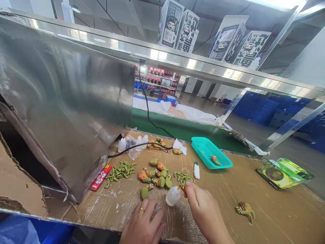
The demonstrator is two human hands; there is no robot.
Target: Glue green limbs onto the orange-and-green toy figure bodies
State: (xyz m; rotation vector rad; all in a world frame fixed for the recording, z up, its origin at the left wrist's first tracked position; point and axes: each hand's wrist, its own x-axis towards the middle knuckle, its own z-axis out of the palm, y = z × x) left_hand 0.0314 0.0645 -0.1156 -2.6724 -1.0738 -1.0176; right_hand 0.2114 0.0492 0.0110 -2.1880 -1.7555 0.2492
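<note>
My left hand (144, 222), with a ring on one finger, rests on the cardboard with its fingers loosely spread and nothing visible in them. To its right, a small translucent squeeze bottle (173, 196) stands slightly tilted, its tip pointing up. My right hand (201, 206) is closed in a pinch on a small yellow-orange piece (183, 189) at the bottle's tip; the fingers hide most of it. Just beyond the hands lie several green-and-orange toy figure bodies (156, 176). Loose green curved limbs form one pile (184, 177) by my right hand and a larger pile (121, 172) further left.
A teal basket (203, 157) holds a small orange-and-green part. At the right lie an assembled-looking figure (245, 210) and green printed packaging (281, 174). A red packet (101, 178) sits beside the metal cabinet (83, 95). A black cable (142, 145) crosses the back, near more bottles (122, 145).
</note>
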